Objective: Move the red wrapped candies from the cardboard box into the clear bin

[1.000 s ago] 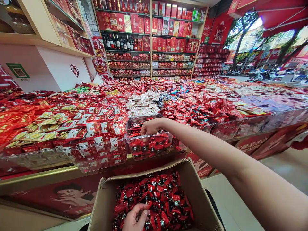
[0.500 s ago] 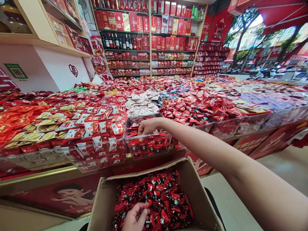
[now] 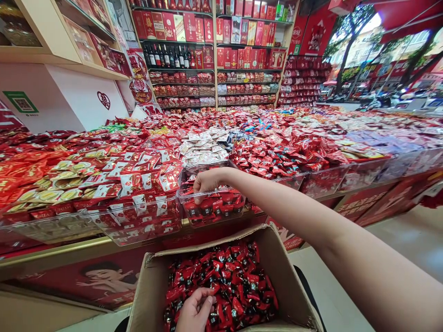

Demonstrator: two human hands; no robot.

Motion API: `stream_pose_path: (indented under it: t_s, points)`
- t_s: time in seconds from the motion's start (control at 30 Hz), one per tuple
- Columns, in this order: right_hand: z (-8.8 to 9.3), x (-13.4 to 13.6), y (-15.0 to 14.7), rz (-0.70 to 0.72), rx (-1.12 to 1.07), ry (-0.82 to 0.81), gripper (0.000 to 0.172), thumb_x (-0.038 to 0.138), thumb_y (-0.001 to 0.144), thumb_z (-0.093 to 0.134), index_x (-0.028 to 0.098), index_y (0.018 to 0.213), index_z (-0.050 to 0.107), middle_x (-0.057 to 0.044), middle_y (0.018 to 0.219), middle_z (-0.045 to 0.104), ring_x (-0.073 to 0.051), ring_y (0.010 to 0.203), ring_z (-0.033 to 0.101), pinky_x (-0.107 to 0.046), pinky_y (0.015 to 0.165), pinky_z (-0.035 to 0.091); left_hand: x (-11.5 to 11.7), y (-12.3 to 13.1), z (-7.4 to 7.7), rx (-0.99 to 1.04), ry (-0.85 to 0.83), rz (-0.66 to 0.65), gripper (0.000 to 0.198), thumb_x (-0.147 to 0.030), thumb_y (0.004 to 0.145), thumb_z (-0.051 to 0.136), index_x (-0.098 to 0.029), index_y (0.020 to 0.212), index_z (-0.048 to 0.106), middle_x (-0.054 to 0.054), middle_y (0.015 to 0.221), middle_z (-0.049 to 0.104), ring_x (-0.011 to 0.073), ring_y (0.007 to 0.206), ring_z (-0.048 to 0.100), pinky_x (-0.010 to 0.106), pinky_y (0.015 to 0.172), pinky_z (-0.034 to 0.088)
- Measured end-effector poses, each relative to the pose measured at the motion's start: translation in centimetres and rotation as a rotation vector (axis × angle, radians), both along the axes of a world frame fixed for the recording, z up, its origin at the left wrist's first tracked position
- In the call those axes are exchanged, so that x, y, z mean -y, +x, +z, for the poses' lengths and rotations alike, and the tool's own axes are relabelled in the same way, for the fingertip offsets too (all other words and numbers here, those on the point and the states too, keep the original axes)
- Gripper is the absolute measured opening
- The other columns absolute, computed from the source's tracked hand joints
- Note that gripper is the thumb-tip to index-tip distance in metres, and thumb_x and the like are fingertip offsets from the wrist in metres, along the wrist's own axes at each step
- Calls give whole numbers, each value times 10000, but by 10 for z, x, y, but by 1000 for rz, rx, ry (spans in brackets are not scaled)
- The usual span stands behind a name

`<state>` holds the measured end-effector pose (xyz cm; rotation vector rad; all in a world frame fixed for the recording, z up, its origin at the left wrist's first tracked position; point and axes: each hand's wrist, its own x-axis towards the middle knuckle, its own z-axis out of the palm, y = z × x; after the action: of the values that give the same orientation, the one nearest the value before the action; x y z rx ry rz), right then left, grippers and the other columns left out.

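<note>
A cardboard box (image 3: 294, 290) stands low in front of me, holding a heap of red-and-black wrapped candies (image 3: 238, 281). My left hand (image 3: 195, 310) is inside it, low on the heap, thumb and fingers curled together around a red wrapped candy at their tips. My right arm stretches across to a clear plastic bin (image 3: 214, 219) on the counter's front edge. My right hand (image 3: 209, 180) reaches down into this bin, fingers closed and pointing at the same kind of candies inside. What its fingers hold is hidden.
White-and-red packets (image 3: 131, 184) fill the display left of the bin, and red packets (image 3: 277, 154) lie heaped to its right. Clear bin walls (image 3: 325, 182) line the counter's front. Shelves of boxes and bottles (image 3: 169, 57) stand behind.
My right hand has shifted slightly left within the clear bin. My left hand stays in nearly the same place in the box, its fingers still curled.
</note>
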<state>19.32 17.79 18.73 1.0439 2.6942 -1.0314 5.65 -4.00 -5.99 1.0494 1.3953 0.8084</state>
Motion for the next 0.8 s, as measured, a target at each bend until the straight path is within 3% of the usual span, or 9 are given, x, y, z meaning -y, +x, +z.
stream_pose_path:
  t_s: [0.2,0.37,0.67,0.8]
  points:
    - [0,-6,5,21,49,-78,498,388,448,752,148,878,672,4,708,649,-93,613,481,-207,549,339,2,5,4,14,16,49,265,-393,628,585,-173,771,620,36,724,677,207,726,599,319,708,462]
    - [-2,-8,10,22,111,-128,468,396,459,744,127,837,681,-7,661,642,-99,578,493,-220,544,348,1,4,7,25,10,38,271,-389,607,610,-168,761,636,36,715,684,207,715,607,315,698,473]
    - [-7,-10,9,52,-32,-97,477,272,519,743,171,974,644,22,714,664,-93,653,517,-193,598,360,1,5,5,25,24,54,257,-386,611,602,-177,758,635,30,705,680,211,709,607,322,692,474]
    - [-7,-9,9,89,-107,-164,430,255,556,723,148,967,655,13,677,671,-100,662,542,-192,629,374,2,7,5,18,37,82,246,-383,615,591,-179,747,630,31,700,675,218,733,611,323,687,475]
